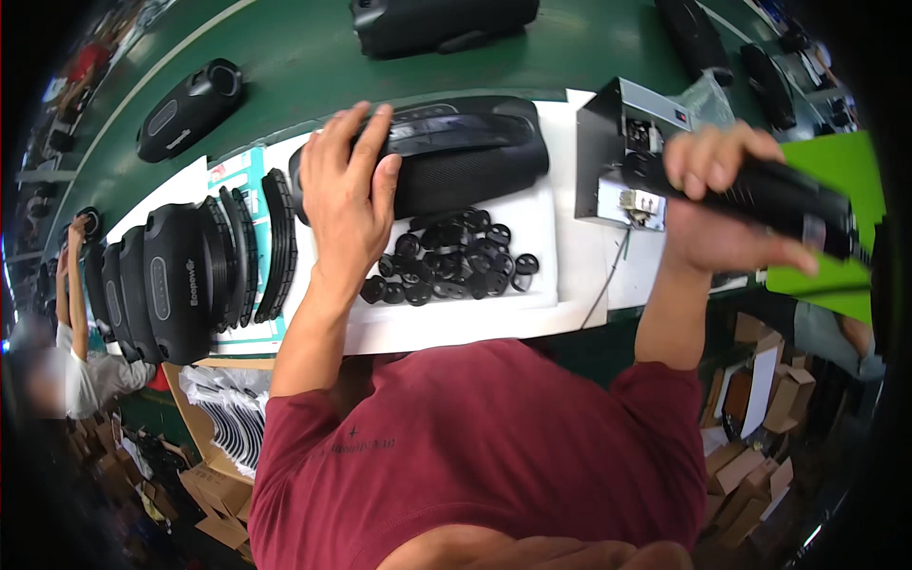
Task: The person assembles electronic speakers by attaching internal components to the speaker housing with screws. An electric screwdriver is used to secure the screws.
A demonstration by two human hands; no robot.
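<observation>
One black handheld power tool (800, 204), one box-shaped machine (655, 104) and one green panel (817, 152) show. Of black cylindrical speakers, one (465, 171) lies on the white table sheet (560, 285), four (190, 109) on the green belt (294, 47), and at least four (176, 285) stand in a row. Small round black parts (442, 264) exceed a dozen, overlapping too much for an exact count; curved black strips (278, 247) number at least three.

Maroon tee (484, 442) w/ blk print (372, 445)

I make out lettering (193, 283) on a rounded black casing (178, 294), a cylindrical black speaker (198, 106) and a maroon fabric shirt (475, 437).
</observation>
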